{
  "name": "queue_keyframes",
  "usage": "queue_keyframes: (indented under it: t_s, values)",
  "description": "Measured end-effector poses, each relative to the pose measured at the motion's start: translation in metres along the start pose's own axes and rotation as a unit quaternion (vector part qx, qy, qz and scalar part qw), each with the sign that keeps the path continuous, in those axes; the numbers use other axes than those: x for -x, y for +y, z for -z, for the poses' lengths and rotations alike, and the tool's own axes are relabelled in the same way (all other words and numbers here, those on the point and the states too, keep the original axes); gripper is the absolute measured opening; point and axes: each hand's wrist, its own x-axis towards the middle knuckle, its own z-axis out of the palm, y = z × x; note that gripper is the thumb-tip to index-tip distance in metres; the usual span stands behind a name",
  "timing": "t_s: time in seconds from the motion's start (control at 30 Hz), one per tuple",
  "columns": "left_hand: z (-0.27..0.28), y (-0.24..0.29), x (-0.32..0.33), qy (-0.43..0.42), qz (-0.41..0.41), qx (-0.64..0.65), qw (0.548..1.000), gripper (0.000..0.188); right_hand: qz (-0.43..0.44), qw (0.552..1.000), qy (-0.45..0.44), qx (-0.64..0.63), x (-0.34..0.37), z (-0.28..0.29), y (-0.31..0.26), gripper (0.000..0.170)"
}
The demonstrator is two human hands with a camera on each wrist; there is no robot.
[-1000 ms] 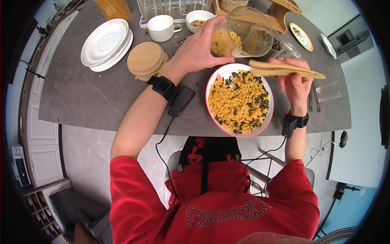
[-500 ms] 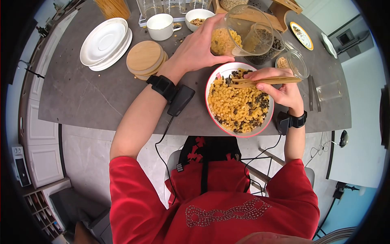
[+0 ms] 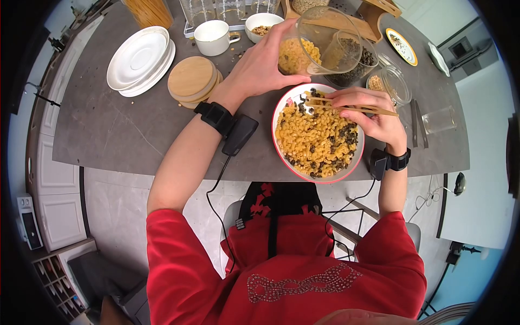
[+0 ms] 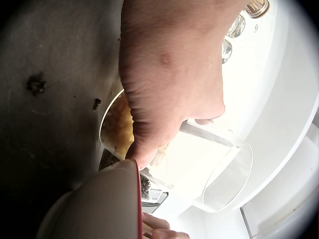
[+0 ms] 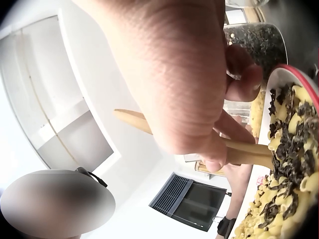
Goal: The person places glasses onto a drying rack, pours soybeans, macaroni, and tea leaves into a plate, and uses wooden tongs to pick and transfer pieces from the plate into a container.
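My left hand (image 3: 262, 67) grips a tall glass jar (image 3: 297, 58) from its left side, behind the bowl. Yellow macaroni lies in the jar's lower part, and its open mouth faces up toward me. Wooden tongs (image 3: 379, 110) are pinched between the thumb and fingers of my right hand (image 3: 379, 124), over the right half of the bowl. Their tips reach the far part of the white, red-rimmed bowl (image 3: 274, 127). Macaroni (image 3: 306, 141) fills it, mixed with dark, shrivelled, leaf-like bits (image 5: 289, 164). In the right wrist view, the tongs' end (image 5: 254, 155) meets those bits.
A jar of dark bits (image 3: 357, 70) stands right of the macaroni jar. Beyond my right hand are an open jar of grains (image 3: 398, 85), metal utensils (image 3: 419, 124) and a clear glass (image 3: 439, 121). Wooden coasters (image 3: 190, 76), stacked saucers (image 3: 138, 57) and a white cup (image 3: 212, 38) stand left.
My right hand has brought the tongs left and down from beside the bowl to its contents, then turned them slightly. The left hand keeps its hold on the jar.
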Motion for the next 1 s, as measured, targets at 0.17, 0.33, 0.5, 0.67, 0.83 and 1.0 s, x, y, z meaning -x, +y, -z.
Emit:
queue_keyframes:
  t_s: [0.17,0.33,0.5,0.67,0.83,1.0]
  values:
    - [0.0,0.0,-0.001,0.009,-0.014,0.007,1.0,0.112,-0.021,1.0,0.0,-0.012,0.004,-0.003,0.004,0.018]
    - [-0.001,-0.001,0.0,0.012,-0.017,-0.001,1.0,0.112,-0.029,0.999,-0.012,-0.006,0.003,-0.002,0.004,0.019]
    - [0.001,0.0,0.0,0.002,-0.001,0.004,1.0,0.113,-0.027,0.999,-0.014,-0.014,0.004,-0.005,0.006,0.019]
    - [-0.002,-0.003,-0.001,0.024,-0.029,0.006,0.999,0.114,-0.042,0.999,0.009,-0.021,0.004,-0.003,0.001,0.019]
    - [-0.002,-0.003,0.001,0.016,-0.013,0.0,1.0,0.113,0.041,0.964,0.127,-0.23,0.019,0.005,0.008,0.02]
    - [0.002,0.0,0.0,0.016,-0.013,-0.005,1.0,0.113,0.1,0.941,0.278,-0.164,0.01,0.003,0.016,0.027]
